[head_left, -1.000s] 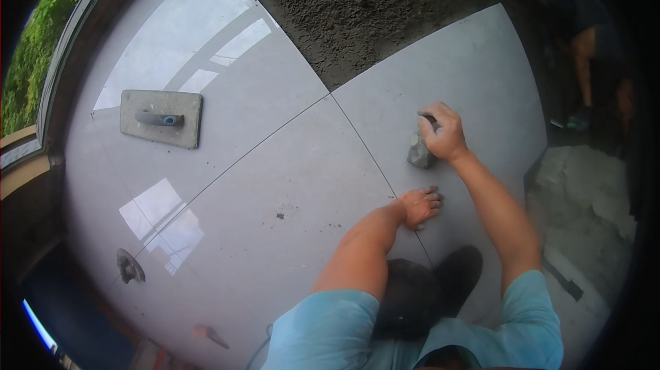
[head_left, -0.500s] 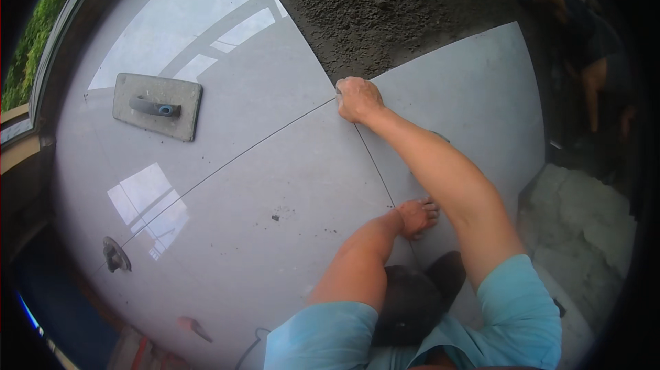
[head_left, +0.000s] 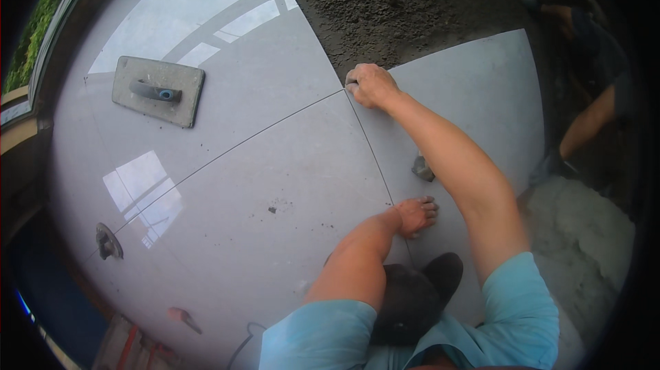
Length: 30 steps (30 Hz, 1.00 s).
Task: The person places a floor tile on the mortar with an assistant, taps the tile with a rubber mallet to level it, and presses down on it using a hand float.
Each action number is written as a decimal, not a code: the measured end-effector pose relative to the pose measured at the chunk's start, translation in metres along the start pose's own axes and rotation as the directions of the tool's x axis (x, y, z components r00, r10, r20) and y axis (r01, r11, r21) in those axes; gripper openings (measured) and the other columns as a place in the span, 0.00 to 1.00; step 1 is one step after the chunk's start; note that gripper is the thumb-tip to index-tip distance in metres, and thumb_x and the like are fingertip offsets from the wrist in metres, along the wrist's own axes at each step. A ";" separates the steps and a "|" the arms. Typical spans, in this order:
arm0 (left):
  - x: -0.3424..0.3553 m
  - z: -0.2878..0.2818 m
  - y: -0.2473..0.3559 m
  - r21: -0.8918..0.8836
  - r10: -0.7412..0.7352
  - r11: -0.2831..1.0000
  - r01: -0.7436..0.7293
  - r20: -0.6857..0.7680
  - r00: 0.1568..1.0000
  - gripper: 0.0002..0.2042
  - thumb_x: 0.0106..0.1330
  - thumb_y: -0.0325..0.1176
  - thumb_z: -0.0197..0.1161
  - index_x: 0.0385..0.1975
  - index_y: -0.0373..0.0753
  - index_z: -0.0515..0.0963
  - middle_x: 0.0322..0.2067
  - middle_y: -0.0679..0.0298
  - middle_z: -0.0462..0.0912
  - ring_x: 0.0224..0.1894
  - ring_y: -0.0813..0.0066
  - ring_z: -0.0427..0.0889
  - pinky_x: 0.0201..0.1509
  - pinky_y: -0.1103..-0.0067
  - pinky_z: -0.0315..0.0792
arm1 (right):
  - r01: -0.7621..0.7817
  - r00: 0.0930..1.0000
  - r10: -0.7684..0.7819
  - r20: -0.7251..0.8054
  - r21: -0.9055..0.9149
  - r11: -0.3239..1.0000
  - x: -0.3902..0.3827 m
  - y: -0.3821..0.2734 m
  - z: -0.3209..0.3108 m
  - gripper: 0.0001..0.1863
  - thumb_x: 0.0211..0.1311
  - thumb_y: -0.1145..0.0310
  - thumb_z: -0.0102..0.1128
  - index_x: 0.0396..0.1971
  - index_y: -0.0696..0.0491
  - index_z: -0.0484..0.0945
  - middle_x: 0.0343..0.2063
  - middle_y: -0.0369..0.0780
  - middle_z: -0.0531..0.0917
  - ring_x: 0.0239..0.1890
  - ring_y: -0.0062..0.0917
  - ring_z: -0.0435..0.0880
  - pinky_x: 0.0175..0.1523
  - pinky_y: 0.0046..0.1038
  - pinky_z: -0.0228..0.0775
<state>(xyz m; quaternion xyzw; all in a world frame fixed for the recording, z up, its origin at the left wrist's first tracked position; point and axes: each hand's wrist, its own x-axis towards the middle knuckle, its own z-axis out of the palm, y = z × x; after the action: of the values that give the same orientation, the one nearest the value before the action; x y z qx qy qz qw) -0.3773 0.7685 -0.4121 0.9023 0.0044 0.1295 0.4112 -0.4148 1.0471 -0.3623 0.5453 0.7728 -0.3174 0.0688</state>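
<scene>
Tile A [head_left: 481, 88]: seam [head_left: 368, 146] along left side, dark mortar bed [head_left: 392, 12] beyond far edge. Right hand [head_left: 372, 86] at far-left corner of tile A; fingers curled narrow, cannot tell if gripping anything. Left hand [head_left: 416, 217] over tile A's left seam, fingers slightly spread. Grey tool [head_left: 422, 168] on tile A, partly blocked by right forearm [head_left: 450, 146]. Left of tile A: rectangular float [head_left: 158, 91], small round tool [head_left: 108, 241], orange-handled tool [head_left: 180, 316]. Right of it: another person [head_left: 591, 119], grey heap [head_left: 581, 225].

Green foliage [head_left: 31, 47] shows beyond a frame [head_left: 63, 31]; rough floor [head_left: 405, 5] lies dark.
</scene>
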 end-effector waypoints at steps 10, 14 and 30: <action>0.001 0.004 0.001 0.006 -0.003 1.000 0.004 -0.045 0.999 0.29 0.50 0.48 0.67 0.50 0.37 0.75 0.57 0.57 0.74 0.66 0.59 0.65 0.74 0.61 0.51 | -0.190 0.967 0.196 0.160 -0.052 0.980 0.008 -0.022 -0.014 0.10 0.55 0.72 0.57 0.35 0.52 0.85 0.41 0.46 0.85 0.47 0.41 0.84 0.50 0.38 0.77; 0.000 0.003 0.000 -0.014 -0.025 1.000 0.025 -0.041 0.999 0.29 0.47 0.47 0.69 0.49 0.38 0.76 0.56 0.58 0.75 0.66 0.60 0.65 0.74 0.63 0.50 | -0.212 0.957 0.224 0.182 -0.085 0.974 0.010 -0.031 -0.015 0.11 0.53 0.74 0.57 0.35 0.51 0.85 0.42 0.47 0.85 0.47 0.40 0.84 0.50 0.37 0.78; 0.003 0.008 -0.001 0.015 -0.040 0.999 0.041 -0.058 0.997 0.28 0.44 0.46 0.71 0.46 0.40 0.76 0.52 0.60 0.76 0.65 0.61 0.65 0.73 0.63 0.51 | -0.532 0.846 0.526 0.086 0.201 0.822 0.038 0.001 0.027 0.05 0.44 0.76 0.65 0.24 0.60 0.82 0.27 0.45 0.85 0.28 0.27 0.84 0.34 0.29 0.75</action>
<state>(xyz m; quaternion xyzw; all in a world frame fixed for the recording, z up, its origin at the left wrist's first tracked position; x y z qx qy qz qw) -0.3729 0.7635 -0.4171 0.9012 0.0356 0.1473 0.4060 -0.4357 1.0623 -0.4016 0.7380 0.5507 -0.3757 0.1046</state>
